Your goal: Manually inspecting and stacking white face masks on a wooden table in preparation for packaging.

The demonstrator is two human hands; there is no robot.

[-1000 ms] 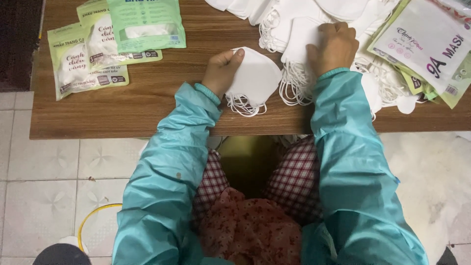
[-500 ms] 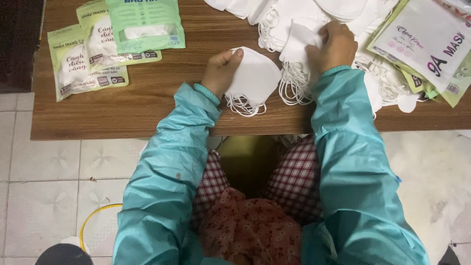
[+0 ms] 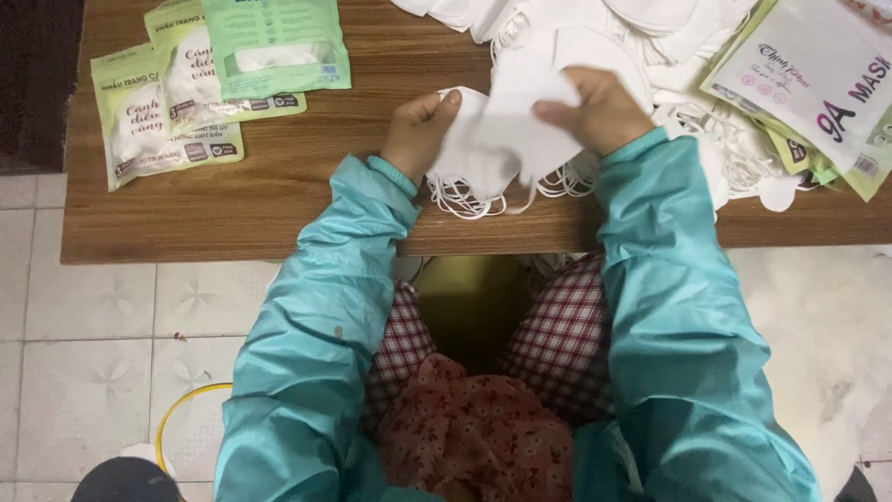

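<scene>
Two bare hands, left hand [image 3: 418, 135] and right hand [image 3: 599, 112], each grip grasping soft white folded masks [image 3: 506, 139], smooth wood-grain table [image 3: 279, 204].

Matt white cloth masks [image 3: 502, 139], glossy plastic packets [image 3: 274, 46], smooth wood-grain table [image 3: 279, 195].

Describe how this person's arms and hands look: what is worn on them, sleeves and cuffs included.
Both arms are covered by long teal jacket sleeves of a smooth, slightly shiny fabric, creased along the left sleeve and the right sleeve. Each ends in a gathered cuff at the wrist. The left hand and right hand are bare: no gloves, and no rings or watch show.
</scene>
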